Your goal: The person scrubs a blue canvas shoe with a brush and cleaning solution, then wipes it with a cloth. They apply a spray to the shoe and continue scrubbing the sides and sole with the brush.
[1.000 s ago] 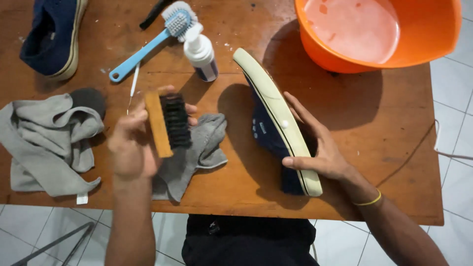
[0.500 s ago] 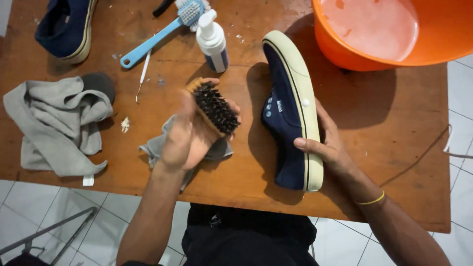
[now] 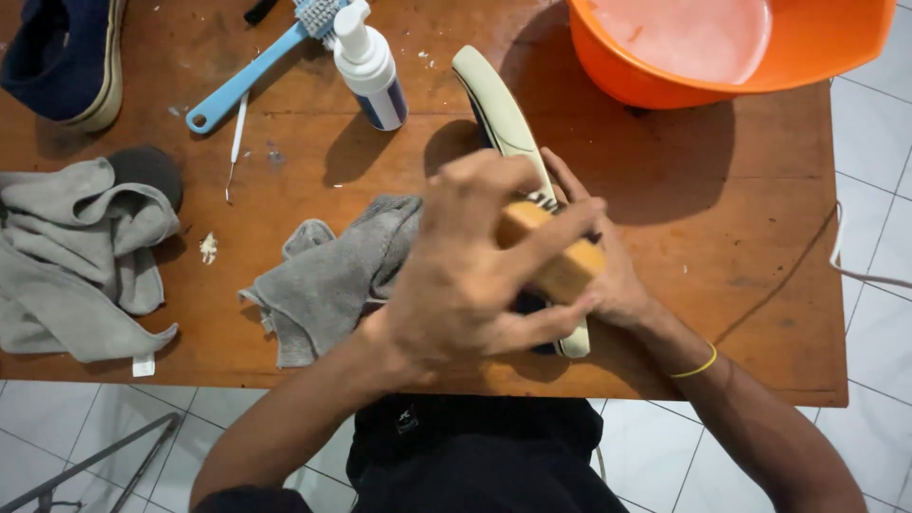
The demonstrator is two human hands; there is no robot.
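Hands meet over the middle of the wooden table [image 3: 741, 285]. L hand [image 3: 465, 271] is closed round a wooden-backed brush [image 3: 556, 256], fingers wrapped over its block, bristles facing down onto a navy shoe [image 3: 503, 123] w/ a cream sole. Shoe stands on its side, sole edge facing up and to the right, toe end pointing away from the person; most of the navy upper is hidden under the L hand. R hand [image 3: 608, 275] grips the shoe from the right, fingers curled over the sole near its near end, thumb side hidden behind the brush; a yellow band [image 3: 695, 367] sits on that wrist. Just left of the shoe, touching the L wrist area, lies a crumpled grey cloth [image 3: 328, 280]. A second, bigger grey cloth [image 3: 81, 256] lies at the table's left edge, well apart from the hands. Far side of table: white pump bottle [image 3: 369, 66] upright, just left of the shoe's toe; light-blue long-handled brush [image 3: 261, 62] lying beside it; a thin white pick [image 3: 235, 142] below that. Second navy shoe [image 3: 62, 57] sits at far-left corner. Orange basin [image 3: 731, 47] w/ cloudy water is at far right, near the shoe's toe but not touching it.
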